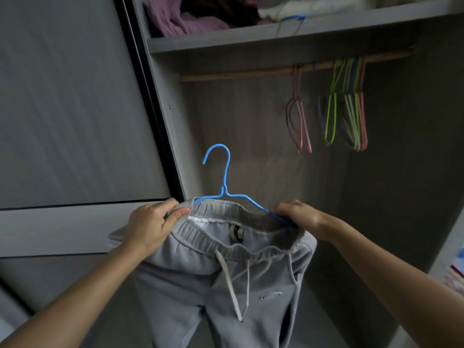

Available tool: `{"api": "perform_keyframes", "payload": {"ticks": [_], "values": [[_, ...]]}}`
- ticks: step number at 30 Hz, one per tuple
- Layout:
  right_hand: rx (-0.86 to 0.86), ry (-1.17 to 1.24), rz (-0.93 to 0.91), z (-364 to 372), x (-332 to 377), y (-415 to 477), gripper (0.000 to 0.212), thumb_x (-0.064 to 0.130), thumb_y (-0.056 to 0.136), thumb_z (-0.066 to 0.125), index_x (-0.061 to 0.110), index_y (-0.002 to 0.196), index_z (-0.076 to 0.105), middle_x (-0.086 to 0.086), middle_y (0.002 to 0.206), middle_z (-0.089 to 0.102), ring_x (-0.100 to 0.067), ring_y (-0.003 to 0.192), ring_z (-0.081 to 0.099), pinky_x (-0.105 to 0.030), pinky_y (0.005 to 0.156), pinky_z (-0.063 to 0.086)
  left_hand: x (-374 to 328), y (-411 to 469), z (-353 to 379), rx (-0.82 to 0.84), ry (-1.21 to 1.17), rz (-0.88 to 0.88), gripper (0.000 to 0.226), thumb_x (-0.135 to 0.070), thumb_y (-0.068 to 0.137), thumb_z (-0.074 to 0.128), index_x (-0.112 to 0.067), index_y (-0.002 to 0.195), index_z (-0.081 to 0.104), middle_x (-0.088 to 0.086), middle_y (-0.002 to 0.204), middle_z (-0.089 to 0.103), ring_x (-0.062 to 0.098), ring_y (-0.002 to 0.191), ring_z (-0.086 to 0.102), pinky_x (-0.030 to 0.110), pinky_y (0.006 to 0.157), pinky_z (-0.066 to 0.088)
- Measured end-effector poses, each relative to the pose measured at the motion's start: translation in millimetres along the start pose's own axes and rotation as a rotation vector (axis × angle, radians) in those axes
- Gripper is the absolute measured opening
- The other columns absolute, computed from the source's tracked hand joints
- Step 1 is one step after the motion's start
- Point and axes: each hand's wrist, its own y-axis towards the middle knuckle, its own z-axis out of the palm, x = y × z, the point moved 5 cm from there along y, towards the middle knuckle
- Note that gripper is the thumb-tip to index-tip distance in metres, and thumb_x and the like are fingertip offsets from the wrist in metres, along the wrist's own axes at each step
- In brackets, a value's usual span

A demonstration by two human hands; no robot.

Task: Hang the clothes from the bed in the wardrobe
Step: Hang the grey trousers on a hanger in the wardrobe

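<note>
- Head view shows the left hand point(153, 224) pinching one end of the waistband of the grey sweatpants point(190, 272), thumb on top and fingers curled under the cloth
- The right hand point(298, 217) closes over the other end of the waistband, and its fingers also seem to trap the arm of the blue hanger point(228, 169) beneath them
- Between the two grips the waistband is stretched across the hanger's shoulders; the hook stands up above and between the hands, free of both
- Below the grips the legs hang slack, and the drawstring point(232, 290) dangles loose down the front
- The rail point(238, 74) lies well above and beyond the grips, with the empty hangers point(351, 114) bunched up and to the right of the right hand
- By the look of it the sweatpants are soft, thick and fairly heavy for a thin hanger, so the elastic may slide off the sloping arms once the hands let go
- The hanger looks light and springy, likely to tip under uneven weight
- A sound hold for the lift would be the hanger's neck just under the hook, with one hand steadying the waistband until the hook is over the rail
</note>
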Motion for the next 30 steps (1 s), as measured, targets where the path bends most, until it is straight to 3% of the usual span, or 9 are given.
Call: {"api": "perform_keyframes", "payload": {"ticks": [2, 6, 10, 12, 14, 17, 21, 23, 30], "values": [[0.049, 0.011, -0.088, 6, 10, -6, 0.035, 0.043, 0.091, 0.060, 0.014, 0.084, 0.078, -0.005, 0.081, 0.073, -0.016, 0.075, 0.066, -0.032, 0.077, 0.052, 1, 2, 0, 0.003, -0.060, -0.037, 0.052, -0.068, 0.088, 0.033, -0.021, 0.076, 0.052, 0.002, 0.048, 0.054, 0.032, 0.053, 0.060, 0.027, 0.049, 0.036], [-0.170, -0.136, -0.413, 12, 33, -11, 0.043, 0.050, 0.091, 0.056, 0.017, 0.067, 0.071, -0.015, 0.055, 0.050, -0.011, 0.053, 0.042, -0.031, 0.054, 0.039, 32, 2, 5, 0.065, -0.198, -0.211, 0.047, -0.065, 0.085, 0.038, -0.020, 0.077, 0.048, -0.001, 0.049, 0.044, 0.029, 0.055, 0.054, 0.036, 0.054, 0.041], [-0.284, -0.136, -0.502, -9, 52, -20, 0.042, 0.047, 0.088, 0.056, 0.015, 0.063, 0.067, 0.007, 0.047, 0.041, -0.002, 0.048, 0.034, -0.023, 0.048, 0.030, 80, -13, -3, 0.101, -0.254, -0.391, 0.044, -0.056, 0.091, 0.048, -0.025, 0.059, 0.049, -0.002, 0.052, 0.048, 0.020, 0.056, 0.048, 0.038, 0.057, 0.039], [-0.269, -0.140, -0.525, -8, 63, -20, 0.033, 0.037, 0.090, 0.061, 0.016, 0.066, 0.070, 0.010, 0.046, 0.039, -0.003, 0.046, 0.034, -0.020, 0.047, 0.028, 81, -23, 5, 0.154, -0.340, -0.449, 0.031, -0.040, 0.095, 0.054, -0.029, 0.067, 0.058, -0.001, 0.064, 0.061, 0.023, 0.068, 0.058, 0.036, 0.064, 0.042], [-0.275, -0.138, -0.541, -8, 73, -20, 0.027, 0.030, 0.091, 0.064, 0.015, 0.071, 0.072, 0.010, 0.048, 0.040, -0.003, 0.047, 0.033, -0.019, 0.047, 0.028, 71, -31, 11, 0.164, -0.355, -0.454, 0.024, -0.041, 0.095, 0.050, -0.024, 0.087, 0.064, -0.001, 0.084, 0.068, 0.024, 0.083, 0.063, 0.036, 0.073, 0.046], [-0.287, -0.100, -0.527, -13, 83, -23, 0.024, 0.027, 0.091, 0.065, 0.010, 0.074, 0.071, 0.003, 0.051, 0.041, -0.005, 0.049, 0.033, -0.023, 0.047, 0.027, 54, -33, 12, 0.123, -0.230, -0.375, 0.041, -0.053, 0.090, 0.041, -0.020, 0.105, 0.060, -0.012, 0.097, 0.061, 0.017, 0.087, 0.057, 0.034, 0.078, 0.044], [-0.230, 0.053, -0.396, -28, 85, -24, 0.015, 0.018, 0.090, 0.067, 0.006, 0.083, 0.073, 0.002, 0.049, 0.043, -0.005, 0.044, 0.035, -0.014, 0.042, 0.028, 33, -12, 21, 0.117, -0.257, -0.286, 0.019, -0.046, 0.093, 0.047, -0.029, 0.084, 0.045, -0.010, 0.070, 0.051, 0.020, 0.071, 0.053, 0.032, 0.061, 0.036], [-0.146, 0.117, -0.263, -41, 82, -25, 0.014, 0.017, 0.090, 0.065, 0.006, 0.089, 0.074, 0.003, 0.047, 0.042, -0.007, 0.042, 0.030, -0.014, 0.038, 0.023, 25, -1, 33, 0.131, -0.296, -0.272, 0.024, -0.045, 0.094, 0.046, -0.023, 0.088, 0.052, -0.008, 0.072, 0.054, 0.022, 0.073, 0.056, 0.033, 0.062, 0.038], [-0.246, 0.229, -0.031, -111, 66, -34, 0.017, 0.015, 0.096, 0.057, 0.012, 0.087, 0.071, 0.001, 0.053, 0.038, -0.005, 0.037, 0.025, -0.013, 0.033, 0.017, 0, 48, 80, 0.247, -0.251, -0.325, 0.074, -0.066, 0.084, 0.023, -0.017, 0.127, 0.057, 0.014, 0.115, 0.059, 0.033, 0.110, 0.055, 0.047, 0.092, 0.046]]}}
